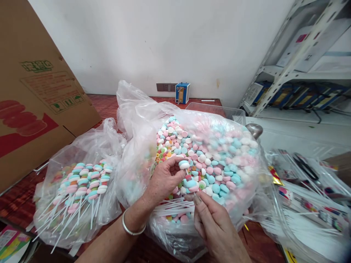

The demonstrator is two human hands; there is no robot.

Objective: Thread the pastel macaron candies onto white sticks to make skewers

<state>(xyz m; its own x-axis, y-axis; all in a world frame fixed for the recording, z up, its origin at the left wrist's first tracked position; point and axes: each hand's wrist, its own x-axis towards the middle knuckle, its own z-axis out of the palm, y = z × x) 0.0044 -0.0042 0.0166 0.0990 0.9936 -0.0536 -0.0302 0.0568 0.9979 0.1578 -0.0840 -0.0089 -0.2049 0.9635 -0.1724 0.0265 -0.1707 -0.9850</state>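
My left hand (163, 179) pinches a white and blue marshmallow (184, 165) between thumb and fingers, at the upper tip of a stick. Below it, a blue and pink marshmallow (191, 185) sits lower on that stick with a red piece on top. The stick's lower end is in my right hand (212, 218), whose fingers are closed round it. Beneath both hands lies a big clear plastic bag (134, 120) full of loose pink, blue and white marshmallows (216, 170) and small gummy rings (161, 155). Several white sticks (172, 207) rest across the candy, left of my right hand.
Finished-looking candy skewers (82, 182) lie on another plastic bag (109, 135) at left, near a tall cardboard box (63, 91). A metal scoop (254, 130) pokes out at the right. Beyond are a clear bin (276, 208) of sticks, black scissors (305, 167) and a white shelf (286, 73).
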